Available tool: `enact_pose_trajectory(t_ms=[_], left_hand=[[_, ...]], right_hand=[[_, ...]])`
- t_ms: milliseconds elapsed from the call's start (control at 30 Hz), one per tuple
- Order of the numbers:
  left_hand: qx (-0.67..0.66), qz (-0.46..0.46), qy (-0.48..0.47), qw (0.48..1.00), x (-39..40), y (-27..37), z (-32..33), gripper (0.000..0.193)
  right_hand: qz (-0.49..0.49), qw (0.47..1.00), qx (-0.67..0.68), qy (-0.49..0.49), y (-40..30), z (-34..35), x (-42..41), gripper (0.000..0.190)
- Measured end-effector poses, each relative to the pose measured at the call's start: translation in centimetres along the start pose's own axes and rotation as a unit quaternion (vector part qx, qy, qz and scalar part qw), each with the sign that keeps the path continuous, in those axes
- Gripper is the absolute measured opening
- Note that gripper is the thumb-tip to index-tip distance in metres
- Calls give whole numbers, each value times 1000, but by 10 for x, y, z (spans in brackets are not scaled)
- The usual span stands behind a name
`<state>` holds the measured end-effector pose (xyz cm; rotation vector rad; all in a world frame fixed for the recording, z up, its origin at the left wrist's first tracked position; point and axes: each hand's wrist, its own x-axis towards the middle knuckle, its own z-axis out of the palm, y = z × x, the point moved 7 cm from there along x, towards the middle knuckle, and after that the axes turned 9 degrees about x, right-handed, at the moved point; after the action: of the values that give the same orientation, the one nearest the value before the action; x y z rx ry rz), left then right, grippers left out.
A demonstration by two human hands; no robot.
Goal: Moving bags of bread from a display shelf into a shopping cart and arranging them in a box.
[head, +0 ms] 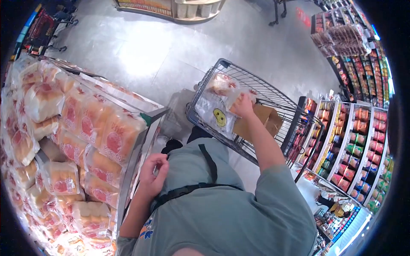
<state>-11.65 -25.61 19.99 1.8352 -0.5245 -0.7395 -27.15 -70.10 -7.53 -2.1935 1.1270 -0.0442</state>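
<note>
My right hand [242, 105] reaches into a wire shopping cart [269, 88], its fingers on a clear plastic-wrapped pack [233, 97]. The hand hides much of that pack. A bagged loaf of bread [221, 84] lies just beyond it, at the cart's far end. Beside them is a clear plastic bag [205, 110] with a yellow cartoon figure on it. A brown paper bag [270, 121] sits under my right forearm. Loosely curled and holding nothing, my left hand [153, 174] hangs by my hip, near the edge of a bread display.
Bagged loaves [112, 134] with red printing are piled on the display stand [136, 153] at left. Shelves of cup-shaped packs [355, 144] line the right side. A curved display [198, 12] stands across the grey floor [179, 41]. Other cart wheels [62, 48] show at upper left.
</note>
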Motion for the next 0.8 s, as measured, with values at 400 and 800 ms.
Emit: enact_pose_trajectory(t_ms=[400,800], left_hand=[[151,-89,-18,984,2,20,38,21],[99,-52,-6,994,-9,16,31,24]], right_hand=[[-174,930,-321,-40,-37,50,73,67],[-122,977,-148,-92,-73,-33,53,37]])
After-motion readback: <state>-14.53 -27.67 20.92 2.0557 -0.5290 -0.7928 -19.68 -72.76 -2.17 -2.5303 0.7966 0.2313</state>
